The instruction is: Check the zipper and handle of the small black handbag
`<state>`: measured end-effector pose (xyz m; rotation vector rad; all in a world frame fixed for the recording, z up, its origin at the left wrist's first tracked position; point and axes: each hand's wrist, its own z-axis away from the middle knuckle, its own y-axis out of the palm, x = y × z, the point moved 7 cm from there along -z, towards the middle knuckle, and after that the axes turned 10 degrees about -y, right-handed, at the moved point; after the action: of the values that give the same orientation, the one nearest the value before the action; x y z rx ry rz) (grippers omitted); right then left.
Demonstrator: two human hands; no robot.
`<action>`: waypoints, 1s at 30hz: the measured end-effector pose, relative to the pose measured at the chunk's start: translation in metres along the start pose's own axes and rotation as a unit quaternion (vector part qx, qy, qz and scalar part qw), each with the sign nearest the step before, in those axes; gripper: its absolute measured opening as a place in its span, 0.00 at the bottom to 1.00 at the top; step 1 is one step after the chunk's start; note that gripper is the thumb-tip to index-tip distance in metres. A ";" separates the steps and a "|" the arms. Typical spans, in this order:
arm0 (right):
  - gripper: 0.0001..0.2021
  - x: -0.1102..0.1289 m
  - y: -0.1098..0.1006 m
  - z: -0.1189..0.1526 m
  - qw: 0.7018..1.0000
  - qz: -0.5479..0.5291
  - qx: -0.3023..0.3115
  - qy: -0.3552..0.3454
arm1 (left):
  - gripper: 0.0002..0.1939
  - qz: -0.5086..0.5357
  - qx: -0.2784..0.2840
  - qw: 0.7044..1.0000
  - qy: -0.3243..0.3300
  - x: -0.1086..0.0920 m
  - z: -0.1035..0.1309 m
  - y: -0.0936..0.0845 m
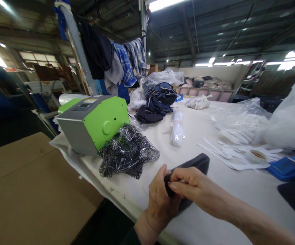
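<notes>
A long black piece (200, 162), soft-looking with rounded edges, lies across my two hands just above the table's front edge. I cannot make out its exact kind. My left hand (161, 197) is wrapped round its near end, thumb up along the side. At that same end the thumb and forefinger of my right hand (188, 182) are pinched together on the black piece. A tiny red spot shows at those fingertips, too small to name. My right hand and forearm cover part of the black piece.
Left on the white table (142, 134) stands a green-and-grey machine (106, 122) with crumpled black-patterned plastic film (129, 151) before it. Beyond are a dark backpack (161, 98) and a wrapped white bundle (177, 131). White strips, a tape roll (256, 156) and a blue tool (287, 167) lie right.
</notes>
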<state>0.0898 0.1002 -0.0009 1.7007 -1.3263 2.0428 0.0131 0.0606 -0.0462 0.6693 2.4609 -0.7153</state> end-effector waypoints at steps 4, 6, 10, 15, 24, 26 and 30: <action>0.07 0.012 -0.001 0.001 0.981 0.189 -0.024 -0.038 | 0.20 0.027 -0.010 1.000 -0.002 0.002 -0.006 -0.004; 0.07 0.011 -0.003 0.000 0.982 0.186 -0.022 -0.039 | 0.24 0.104 0.041 0.994 -0.022 0.006 -0.011 -0.003; 0.08 0.004 -0.009 -0.002 0.993 0.117 -0.021 -0.015 | 0.35 0.247 0.188 0.942 -0.126 0.020 -0.010 0.006; 0.09 0.005 -0.009 0.000 0.994 0.107 -0.014 -0.036 | 0.28 0.249 0.196 0.939 -0.134 0.023 -0.007 0.009; 0.07 0.015 0.005 0.006 0.964 0.245 0.013 -0.099 | 0.18 0.191 0.139 0.970 -0.048 0.020 -0.010 0.009; 0.05 0.021 0.010 0.008 0.941 0.310 0.007 -0.137 | 0.19 0.200 0.168 0.962 -0.075 0.023 -0.010 0.010; 0.03 0.031 0.029 0.011 0.865 0.449 -0.025 -0.223 | 0.18 0.217 0.187 0.937 -0.198 0.041 -0.004 0.012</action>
<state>0.0694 0.0628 0.0101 1.7763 -2.7076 1.9694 -0.0126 0.0845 -0.0702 1.0510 1.7404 -1.0269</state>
